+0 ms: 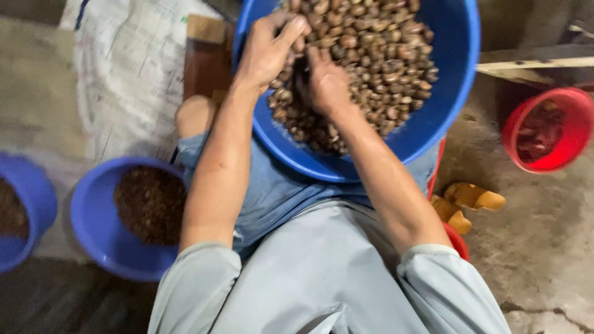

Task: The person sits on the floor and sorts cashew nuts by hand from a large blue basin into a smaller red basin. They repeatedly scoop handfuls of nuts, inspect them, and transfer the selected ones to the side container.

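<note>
Far left edge of the floor: part of a blue tub is seen, dark brown matter inside. Just beside it a second blue basin is set on the floor, holding a heap of fine brown scraps; it is placed close by the left knee, likely so that it can be reached without shifting. Behind it a white woven sack is spread over the floor.

Centre: a large blue bowl is propped on the lap, tilted toward the body, apparently so the contents slide within reach. It is filled with brown nuts, the heap lying mostly toward the near and right rim.

The left hand is laid on the heap at the bowl's left rim, fingers curled around a few nuts. The right hand is pushed into the heap just beside it, fingers buried; whether anything is gripped cannot be told. The two hands are nearly touching.

Right: yellow sandals are left on the concrete near the bowl's lower edge. Far right, a red bucket with dark reddish contents is stood well apart.
</note>
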